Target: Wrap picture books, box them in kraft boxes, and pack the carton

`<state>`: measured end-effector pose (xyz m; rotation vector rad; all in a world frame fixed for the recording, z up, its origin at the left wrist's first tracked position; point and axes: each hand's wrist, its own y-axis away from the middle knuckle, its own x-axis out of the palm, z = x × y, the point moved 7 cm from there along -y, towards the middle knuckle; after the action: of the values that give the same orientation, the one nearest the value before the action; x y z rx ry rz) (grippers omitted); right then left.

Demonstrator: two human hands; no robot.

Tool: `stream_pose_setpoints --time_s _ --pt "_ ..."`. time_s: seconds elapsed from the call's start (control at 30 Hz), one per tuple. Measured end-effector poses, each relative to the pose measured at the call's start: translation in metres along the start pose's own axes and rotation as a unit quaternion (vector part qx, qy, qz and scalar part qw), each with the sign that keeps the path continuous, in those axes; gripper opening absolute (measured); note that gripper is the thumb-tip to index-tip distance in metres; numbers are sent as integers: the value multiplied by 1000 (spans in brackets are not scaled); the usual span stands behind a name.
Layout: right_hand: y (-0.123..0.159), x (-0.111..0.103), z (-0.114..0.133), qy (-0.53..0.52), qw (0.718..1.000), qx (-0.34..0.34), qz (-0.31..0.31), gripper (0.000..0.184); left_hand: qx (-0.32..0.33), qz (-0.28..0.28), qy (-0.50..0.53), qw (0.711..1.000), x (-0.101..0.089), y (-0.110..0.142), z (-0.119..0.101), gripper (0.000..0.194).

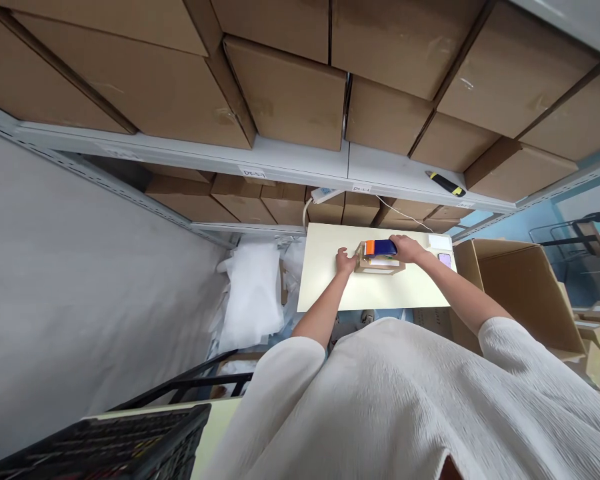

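A small cardboard box (380, 270) rests on the pale table (325, 287) in front of me. My right hand (404, 248) is closed around a blue and orange tape dispenser (381, 247), held over the top of the box near its left end. At the box's left side is my left hand (346, 260), its thumb and fingers apart and the fingertips at the box's edge. A white label shows on the box's near side. The dispenser hides part of the box top.
Large cartons (295, 93) fill the shelf (300, 163) above, where a black and yellow utility knife (446, 183) lies. A phone (445, 259) is at the table's right. An open carton (525, 293) stands beyond it. White packing sheets (255, 293) hang left; a black crate (145, 440) sits lower left.
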<state>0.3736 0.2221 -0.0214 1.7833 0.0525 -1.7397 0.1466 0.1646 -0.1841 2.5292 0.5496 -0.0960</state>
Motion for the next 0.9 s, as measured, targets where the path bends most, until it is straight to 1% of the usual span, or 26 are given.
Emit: stream_pose_setpoints --time_s 0.03,0.07,0.17,0.23,0.27,0.33,0.4,0.43,0.5,0.6,0.73,0.83,0.9 --pt "0 0 0 -1 1000 -1 -1 36 11 0 2 1000 -2 2 -2 42" --pt "1 0 0 -2 1000 -3 -2 36 26 13 9 1000 -3 4 -4 40" --pt "1 1 0 -6 1000 -6 -4 35 72 87 24 993 1 12 -9 35" --pt "1 3 0 -13 1000 -5 -5 37 95 110 7 989 1 17 -14 36" --pt "1 4 0 -16 1000 -5 -6 38 116 110 -4 987 0 19 -20 39" --pt "2 6 -1 -21 1000 -4 -7 39 185 120 -21 975 1 26 -36 50" --pt "3 8 -2 -23 1000 -2 -7 39 245 156 -41 956 5 33 -51 66" --pt "3 9 -2 -25 1000 -2 -5 39 255 176 -58 949 8 35 -56 72" --pt "3 10 -3 -29 1000 0 -2 41 248 201 -98 943 10 36 -59 79" --pt "3 10 -4 -32 999 1 8 41 249 202 -172 931 9 35 -60 80" --pt "2 10 -2 -25 1000 -6 18 43 272 200 -278 899 8 35 -58 80" --pt "3 11 -4 -19 999 -12 24 45 272 198 -321 885 9 36 -56 79" --pt "5 14 -13 -26 999 -10 29 47 271 195 -332 882 10 37 -55 79"
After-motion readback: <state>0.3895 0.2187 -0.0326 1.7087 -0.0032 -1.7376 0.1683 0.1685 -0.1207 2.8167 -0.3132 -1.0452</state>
